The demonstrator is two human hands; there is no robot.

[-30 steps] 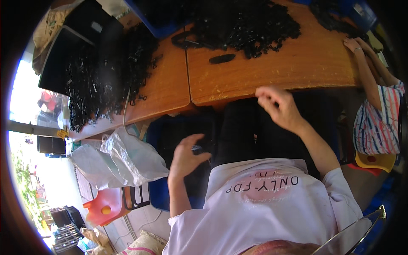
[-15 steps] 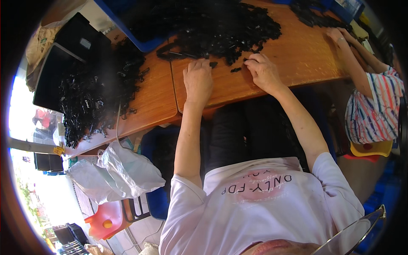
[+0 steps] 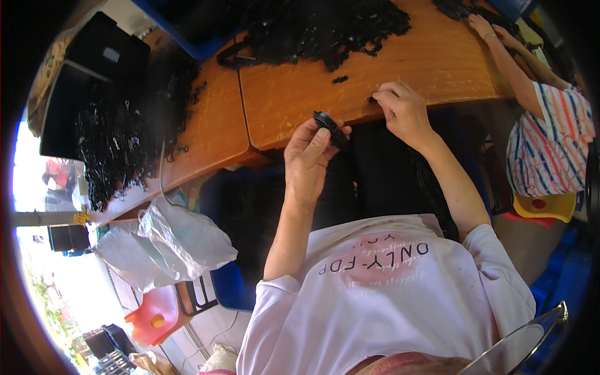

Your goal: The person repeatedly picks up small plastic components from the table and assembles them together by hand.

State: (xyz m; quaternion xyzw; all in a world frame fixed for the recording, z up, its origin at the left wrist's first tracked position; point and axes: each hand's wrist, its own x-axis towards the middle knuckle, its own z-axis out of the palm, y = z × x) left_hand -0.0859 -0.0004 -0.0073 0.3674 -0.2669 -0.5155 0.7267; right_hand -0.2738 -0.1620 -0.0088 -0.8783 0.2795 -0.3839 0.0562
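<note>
Grip of left hand (image 3: 306,155) is closed round black part (image 3: 324,120), thumb on top, at near edge of table (image 3: 281,100); right hand (image 3: 405,115), fingers nearly closed, is held over same edge, small dark piece (image 3: 372,99) apparently pinched at fingertips; loose piece (image 3: 339,79) is seen on table before dark heap (image 3: 331,34); black part should be kept steady by left thumb, right pinch light

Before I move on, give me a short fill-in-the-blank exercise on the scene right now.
1. The elongated black plastic part is held in the person's ____ hand.
2. A small dark piece sits at the fingertips of the ____ hand.
3. Beside the heap of black plastic parts is a ____ plastic bin.
4. The co-worker's striped shirt is on the person's ____ side.

Missing words: left; right; blue; right.
</note>
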